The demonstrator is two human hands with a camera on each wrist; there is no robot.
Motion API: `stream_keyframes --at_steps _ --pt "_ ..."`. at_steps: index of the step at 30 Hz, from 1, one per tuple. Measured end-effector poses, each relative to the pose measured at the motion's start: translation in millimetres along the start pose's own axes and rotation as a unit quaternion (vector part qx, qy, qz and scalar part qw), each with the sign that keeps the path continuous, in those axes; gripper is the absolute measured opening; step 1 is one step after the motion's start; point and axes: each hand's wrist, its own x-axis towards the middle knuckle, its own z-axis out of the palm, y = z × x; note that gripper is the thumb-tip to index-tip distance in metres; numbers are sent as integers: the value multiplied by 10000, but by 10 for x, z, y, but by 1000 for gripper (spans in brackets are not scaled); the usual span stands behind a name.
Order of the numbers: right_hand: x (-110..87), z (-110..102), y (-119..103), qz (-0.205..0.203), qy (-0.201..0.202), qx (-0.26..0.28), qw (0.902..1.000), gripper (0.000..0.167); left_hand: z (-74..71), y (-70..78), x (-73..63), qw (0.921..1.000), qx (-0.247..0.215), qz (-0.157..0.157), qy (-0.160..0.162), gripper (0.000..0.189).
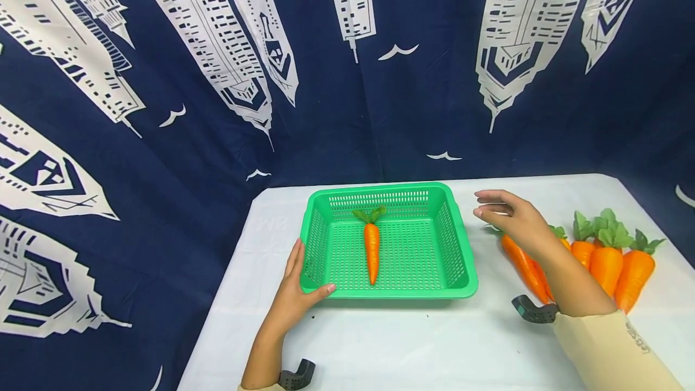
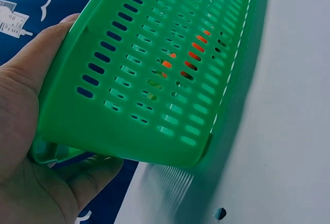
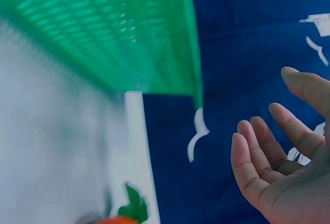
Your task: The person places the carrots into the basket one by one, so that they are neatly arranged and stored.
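Note:
A green plastic basket (image 1: 402, 292) with slotted walls stands on the white table. One orange carrot (image 1: 371, 252) with green leaves lies inside it, leaves toward the far wall. My left hand (image 1: 298, 288) holds the basket's near left corner, thumb on the front rim and fingers along the left side; the left wrist view shows this hand (image 2: 31, 115) against the rim. Beyond the basket's right side, my right hand (image 1: 513, 216) hovers with loosely bent fingers and holds nothing. Below its forearm lies a carrot (image 1: 523, 267), partly hidden by the arm.
Several more carrots (image 1: 605, 267) with leafy tops lie together on the right of the white table (image 1: 380, 343). Behind the table hangs a dark blue cloth (image 1: 347, 119) printed with white buildings and birds.

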Motion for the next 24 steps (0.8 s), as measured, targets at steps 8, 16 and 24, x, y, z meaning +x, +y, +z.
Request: stream_keyframes --at_steps 8,16,24 --pt "-122 -7 304 193 84 64 9998 70 -4 -9 3 10000 4 1 -31 118" --pt "-211 10 550 251 253 -394 9986 69 -8 -9 7 10000 18 28 -40 117" --pt "-261 -29 725 40 243 -874 9959 60 -8 -12 -1 10000 2 29 -35 119"
